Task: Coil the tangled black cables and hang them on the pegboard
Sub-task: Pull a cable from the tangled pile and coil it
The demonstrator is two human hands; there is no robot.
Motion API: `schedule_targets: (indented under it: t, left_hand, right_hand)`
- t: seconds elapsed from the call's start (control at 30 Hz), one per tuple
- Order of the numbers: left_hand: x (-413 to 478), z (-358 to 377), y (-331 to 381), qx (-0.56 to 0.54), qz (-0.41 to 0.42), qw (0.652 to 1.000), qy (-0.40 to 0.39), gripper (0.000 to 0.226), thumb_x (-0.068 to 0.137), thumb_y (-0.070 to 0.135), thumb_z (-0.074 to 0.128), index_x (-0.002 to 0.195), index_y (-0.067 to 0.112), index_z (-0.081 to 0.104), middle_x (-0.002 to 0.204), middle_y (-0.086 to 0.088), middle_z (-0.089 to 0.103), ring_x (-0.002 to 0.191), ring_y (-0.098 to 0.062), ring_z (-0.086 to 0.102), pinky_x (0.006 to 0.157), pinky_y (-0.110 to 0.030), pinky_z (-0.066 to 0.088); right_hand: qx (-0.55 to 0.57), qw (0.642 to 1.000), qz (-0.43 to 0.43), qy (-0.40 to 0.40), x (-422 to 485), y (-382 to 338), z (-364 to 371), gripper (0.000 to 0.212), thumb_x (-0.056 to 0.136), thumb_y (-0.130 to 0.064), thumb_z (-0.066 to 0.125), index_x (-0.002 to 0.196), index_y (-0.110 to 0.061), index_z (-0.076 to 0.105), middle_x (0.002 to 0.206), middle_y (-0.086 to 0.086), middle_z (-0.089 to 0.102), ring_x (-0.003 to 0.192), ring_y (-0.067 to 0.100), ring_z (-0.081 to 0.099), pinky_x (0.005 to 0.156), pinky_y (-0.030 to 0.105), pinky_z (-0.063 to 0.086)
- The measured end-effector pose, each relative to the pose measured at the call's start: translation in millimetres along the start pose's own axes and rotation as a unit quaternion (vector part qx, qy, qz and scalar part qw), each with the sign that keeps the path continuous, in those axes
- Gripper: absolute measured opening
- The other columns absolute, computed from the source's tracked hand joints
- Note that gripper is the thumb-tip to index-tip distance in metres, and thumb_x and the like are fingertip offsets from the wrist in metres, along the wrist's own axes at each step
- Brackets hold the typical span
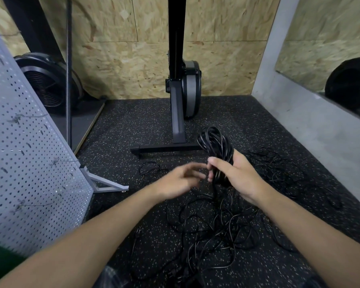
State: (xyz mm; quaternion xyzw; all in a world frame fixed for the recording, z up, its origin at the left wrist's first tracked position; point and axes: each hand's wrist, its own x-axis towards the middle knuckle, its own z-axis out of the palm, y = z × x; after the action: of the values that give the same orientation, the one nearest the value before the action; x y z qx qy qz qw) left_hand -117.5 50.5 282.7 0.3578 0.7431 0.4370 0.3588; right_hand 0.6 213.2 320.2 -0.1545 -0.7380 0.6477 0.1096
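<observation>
Pegboard (29, 142) at frame left, leaning, hooks bare. Left hand (181, 179) centre frame, blurred, fingers loose, holding nothing, just beside coil. Right hand (235, 173) grips coil (214, 146) of black cable, loops standing above fist. Loose cables (216, 227) tangled on floor (133, 125) below, more at right. Risk: trailing strand snags in tangle, drags loops out of grip; knots tighten if yanked.

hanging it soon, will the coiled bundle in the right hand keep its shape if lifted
Probably floppy: the coiled bundle holds together only where the right hand grips it. Its tail runs into the tangled cables on the floor, so lifting likely drags them.
</observation>
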Motion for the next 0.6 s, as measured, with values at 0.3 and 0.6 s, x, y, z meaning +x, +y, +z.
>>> schedule_targets:
  t: [0.3, 0.6]
  left_hand:
    - [9.2, 25.1, -21.4, 0.242, 0.033, 0.967, -0.077, 0.021, 0.106, 0.040, 0.058, 0.093, 0.025, 0.065, 0.088, 0.001, 0.071, 0.064, 0.004, 0.054, 0.067, -0.021, 0.044]
    - [-5.4, -0.4, 18.4, 0.439, 0.192, 0.876, 0.061, 0.030, 0.100, 0.052, 0.061, 0.095, 0.023, 0.068, 0.084, 0.017, 0.053, 0.072, -0.001, 0.049, 0.064, -0.021, 0.039]
  right_hand:
    - [0.068, 0.996, -0.007, 0.054, 5.9, -3.7, -13.1, 0.018, 0.100, -0.020, 0.067, 0.111, -0.011, 0.056, 0.084, 0.006, 0.068, 0.075, 0.023, 0.069, 0.085, 0.054, 0.061]
    - [-0.354, 0.931, 0.056, 0.073, 12.7, 19.2, -38.4, 0.063, 0.102, -0.045, 0.061, 0.143, -0.005, 0.035, 0.119, 0.013, 0.065, 0.104, 0.028, 0.063, 0.080, 0.033, 0.042]
